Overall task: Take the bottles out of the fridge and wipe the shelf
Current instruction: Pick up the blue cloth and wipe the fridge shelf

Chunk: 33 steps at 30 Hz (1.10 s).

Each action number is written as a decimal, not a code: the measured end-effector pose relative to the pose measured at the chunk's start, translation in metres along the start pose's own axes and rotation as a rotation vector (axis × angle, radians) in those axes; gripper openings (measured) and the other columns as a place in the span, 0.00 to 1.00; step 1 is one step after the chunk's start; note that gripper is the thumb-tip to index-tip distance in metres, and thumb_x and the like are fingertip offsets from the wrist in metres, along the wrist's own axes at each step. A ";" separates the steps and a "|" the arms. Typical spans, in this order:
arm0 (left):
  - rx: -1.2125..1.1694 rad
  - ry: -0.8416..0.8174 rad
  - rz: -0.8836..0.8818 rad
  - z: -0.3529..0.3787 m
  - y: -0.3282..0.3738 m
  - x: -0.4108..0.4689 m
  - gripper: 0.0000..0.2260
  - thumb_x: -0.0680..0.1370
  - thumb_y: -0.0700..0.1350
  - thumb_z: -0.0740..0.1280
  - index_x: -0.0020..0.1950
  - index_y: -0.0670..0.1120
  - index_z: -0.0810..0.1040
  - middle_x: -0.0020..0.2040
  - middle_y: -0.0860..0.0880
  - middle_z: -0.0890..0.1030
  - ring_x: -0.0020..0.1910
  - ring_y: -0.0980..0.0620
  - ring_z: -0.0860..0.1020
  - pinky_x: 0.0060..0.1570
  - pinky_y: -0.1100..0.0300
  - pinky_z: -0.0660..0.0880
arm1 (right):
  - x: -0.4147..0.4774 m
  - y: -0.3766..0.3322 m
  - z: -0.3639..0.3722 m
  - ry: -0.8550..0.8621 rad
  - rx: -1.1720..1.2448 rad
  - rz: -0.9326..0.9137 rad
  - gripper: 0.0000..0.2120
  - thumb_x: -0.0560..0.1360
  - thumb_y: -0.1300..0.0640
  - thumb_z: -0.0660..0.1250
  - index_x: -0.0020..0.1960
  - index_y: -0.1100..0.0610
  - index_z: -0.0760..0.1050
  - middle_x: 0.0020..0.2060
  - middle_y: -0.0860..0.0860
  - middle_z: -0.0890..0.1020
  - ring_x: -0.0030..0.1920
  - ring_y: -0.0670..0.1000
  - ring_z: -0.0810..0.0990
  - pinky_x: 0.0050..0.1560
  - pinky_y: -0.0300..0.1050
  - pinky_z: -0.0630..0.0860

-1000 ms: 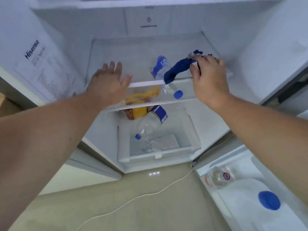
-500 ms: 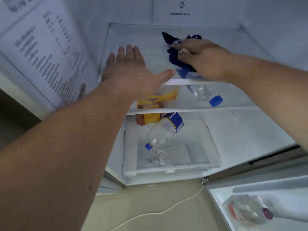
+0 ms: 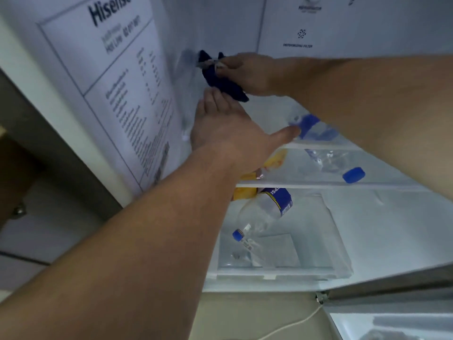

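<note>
The right hand (image 3: 247, 73) reaches across from the right and grips a dark blue cloth (image 3: 221, 81), fingers closed around it, at the far left corner of the glass shelf (image 3: 269, 111). The cloth bunches out below and to the left of the fingers, close to the fridge's left inner wall (image 3: 181, 45). The left hand (image 3: 228, 133) lies flat and open just in front of it, palm down, fingers together and pointing toward the cloth, thumb stretched out to the right along the shelf's front edge. It holds nothing. Its fingertips sit just beside the lower end of the cloth; whether they touch it cannot be told.

The top shelf where the hands work carries no bottles in the part that shows. Seen through the glass, a clear bottle with a blue label and blue cap (image 3: 328, 155) lies on its side on the shelf below, its cap toward the front right. Near it on the left a yellow packet (image 3: 275, 161) shows, partly hidden by the left wrist. Lower still, a second clear bottle with a blue label and blue cap (image 3: 263, 213) lies tilted in the clear drawer (image 3: 282, 271) at the bottom, cap pointing down to the front left.

On the left inner wall a large white sticker (image 3: 117, 77) carries the printed word Hisense and small text too fine to read. Below the fridge a white cord (image 3: 294, 325) runs across the pale floor (image 3: 245, 312).
</note>
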<state>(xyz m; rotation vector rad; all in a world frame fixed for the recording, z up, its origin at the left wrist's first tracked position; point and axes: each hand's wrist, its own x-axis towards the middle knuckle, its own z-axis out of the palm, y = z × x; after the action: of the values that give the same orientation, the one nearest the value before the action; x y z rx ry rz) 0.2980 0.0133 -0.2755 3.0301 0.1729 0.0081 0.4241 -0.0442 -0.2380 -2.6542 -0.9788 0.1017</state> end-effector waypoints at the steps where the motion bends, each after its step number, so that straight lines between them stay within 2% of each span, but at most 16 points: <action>1: 0.005 0.002 0.004 -0.001 -0.001 0.000 0.62 0.63 0.83 0.42 0.80 0.35 0.43 0.81 0.35 0.48 0.80 0.40 0.48 0.77 0.47 0.45 | 0.005 0.005 -0.004 0.003 -0.073 -0.019 0.14 0.86 0.49 0.50 0.58 0.52 0.73 0.47 0.50 0.74 0.50 0.50 0.70 0.41 0.40 0.62; 3: 0.009 -0.015 0.004 -0.005 -0.002 0.000 0.63 0.62 0.84 0.42 0.80 0.35 0.44 0.81 0.36 0.49 0.80 0.40 0.49 0.77 0.46 0.45 | 0.002 0.029 -0.015 0.020 -0.179 -0.011 0.17 0.86 0.50 0.49 0.60 0.57 0.73 0.50 0.55 0.76 0.50 0.53 0.72 0.46 0.40 0.62; 4: 0.007 -0.035 0.004 -0.008 -0.002 0.000 0.64 0.61 0.84 0.42 0.80 0.35 0.43 0.81 0.36 0.48 0.80 0.40 0.48 0.77 0.46 0.45 | -0.006 0.049 -0.018 0.037 -0.160 0.034 0.20 0.86 0.51 0.48 0.62 0.61 0.74 0.51 0.59 0.78 0.51 0.57 0.76 0.49 0.44 0.68; 6: 0.009 -0.083 0.008 -0.011 -0.002 -0.001 0.67 0.59 0.86 0.44 0.80 0.36 0.41 0.81 0.36 0.45 0.80 0.40 0.46 0.78 0.47 0.43 | -0.032 0.109 -0.028 -0.105 -0.139 0.133 0.24 0.84 0.57 0.48 0.55 0.75 0.75 0.45 0.70 0.81 0.43 0.68 0.83 0.39 0.58 0.80; 7: 0.015 -0.104 0.013 -0.011 -0.002 -0.002 0.68 0.58 0.86 0.45 0.80 0.36 0.40 0.81 0.37 0.44 0.80 0.40 0.44 0.78 0.47 0.43 | -0.051 0.136 -0.034 -0.147 -0.170 0.193 0.22 0.82 0.61 0.50 0.51 0.79 0.75 0.42 0.74 0.80 0.40 0.72 0.82 0.35 0.61 0.79; 10: 0.023 -0.119 0.028 -0.013 -0.001 -0.003 0.70 0.55 0.87 0.47 0.80 0.36 0.40 0.81 0.37 0.43 0.80 0.40 0.44 0.78 0.46 0.42 | -0.125 0.141 -0.048 0.003 -0.165 0.578 0.18 0.83 0.63 0.56 0.62 0.79 0.69 0.59 0.76 0.75 0.57 0.72 0.77 0.55 0.59 0.73; 12: 0.025 -0.114 0.032 -0.013 -0.001 -0.003 0.70 0.55 0.87 0.46 0.80 0.36 0.40 0.81 0.37 0.43 0.80 0.40 0.44 0.78 0.46 0.43 | -0.155 0.114 -0.042 0.071 -0.172 0.656 0.19 0.84 0.58 0.54 0.67 0.71 0.70 0.65 0.69 0.74 0.64 0.67 0.73 0.65 0.58 0.67; 14: 0.023 -0.104 0.033 -0.012 -0.002 -0.004 0.71 0.54 0.88 0.45 0.80 0.36 0.40 0.81 0.37 0.43 0.80 0.40 0.44 0.78 0.46 0.43 | -0.159 0.064 -0.022 0.150 -0.112 0.586 0.16 0.84 0.53 0.51 0.56 0.58 0.77 0.58 0.64 0.79 0.59 0.63 0.76 0.62 0.55 0.69; 16: 0.008 -0.097 0.036 -0.013 -0.003 -0.005 0.71 0.53 0.88 0.45 0.80 0.36 0.40 0.81 0.37 0.43 0.80 0.41 0.43 0.78 0.46 0.42 | -0.134 0.020 -0.006 0.184 -0.017 0.419 0.18 0.84 0.51 0.50 0.46 0.51 0.76 0.51 0.57 0.82 0.54 0.59 0.78 0.60 0.52 0.70; 18: -0.002 -0.096 0.045 -0.013 -0.002 -0.005 0.70 0.55 0.87 0.46 0.80 0.36 0.39 0.81 0.37 0.44 0.80 0.41 0.44 0.78 0.46 0.42 | -0.093 -0.001 -0.003 0.100 -0.070 0.264 0.16 0.85 0.53 0.50 0.62 0.52 0.76 0.60 0.55 0.80 0.59 0.57 0.77 0.62 0.52 0.71; 20: 0.010 -0.094 0.042 -0.012 0.000 -0.004 0.70 0.55 0.87 0.46 0.80 0.36 0.39 0.82 0.38 0.44 0.80 0.41 0.44 0.78 0.47 0.43 | -0.049 0.006 -0.009 0.015 -0.149 0.145 0.20 0.86 0.55 0.50 0.74 0.58 0.66 0.70 0.58 0.73 0.67 0.61 0.72 0.67 0.57 0.69; 22: 0.024 -0.103 0.027 -0.011 0.000 -0.003 0.70 0.55 0.87 0.45 0.80 0.37 0.39 0.82 0.38 0.43 0.80 0.41 0.44 0.78 0.47 0.43 | -0.021 0.056 -0.020 -0.026 -0.179 0.171 0.21 0.85 0.53 0.50 0.76 0.58 0.65 0.72 0.59 0.71 0.70 0.61 0.70 0.71 0.55 0.66; 25: 0.040 -0.082 0.022 -0.010 0.000 -0.002 0.71 0.54 0.88 0.44 0.80 0.37 0.41 0.82 0.38 0.44 0.80 0.41 0.45 0.78 0.47 0.44 | -0.023 0.244 -0.033 -0.051 -0.407 0.408 0.22 0.82 0.53 0.55 0.74 0.53 0.66 0.76 0.57 0.66 0.73 0.61 0.67 0.74 0.58 0.63; 27: 0.044 -0.064 0.025 -0.009 0.000 -0.002 0.71 0.53 0.88 0.43 0.80 0.36 0.42 0.82 0.37 0.45 0.80 0.40 0.47 0.78 0.47 0.45 | -0.063 0.304 -0.044 -0.078 -0.430 0.549 0.23 0.79 0.49 0.54 0.72 0.54 0.68 0.75 0.60 0.66 0.71 0.63 0.69 0.71 0.62 0.67; 31: 0.061 -0.033 0.033 -0.004 -0.001 0.002 0.73 0.51 0.88 0.40 0.80 0.35 0.44 0.81 0.36 0.48 0.80 0.40 0.49 0.77 0.45 0.48 | -0.169 0.154 -0.059 0.033 -0.360 0.683 0.21 0.84 0.59 0.55 0.75 0.66 0.61 0.73 0.64 0.66 0.70 0.65 0.68 0.70 0.57 0.66; 33: 0.054 -0.022 0.044 -0.003 -0.001 0.004 0.74 0.50 0.88 0.39 0.80 0.35 0.44 0.81 0.36 0.48 0.80 0.39 0.49 0.77 0.45 0.48 | -0.196 0.081 -0.036 0.015 -0.387 0.681 0.15 0.83 0.60 0.55 0.68 0.62 0.70 0.67 0.62 0.73 0.65 0.65 0.72 0.65 0.59 0.70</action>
<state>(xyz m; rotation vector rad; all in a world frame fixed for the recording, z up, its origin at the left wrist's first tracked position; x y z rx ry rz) 0.3015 0.0154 -0.2730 3.0860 0.1066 -0.0271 0.3312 -0.2384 -0.2368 -3.2234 -0.0446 0.0423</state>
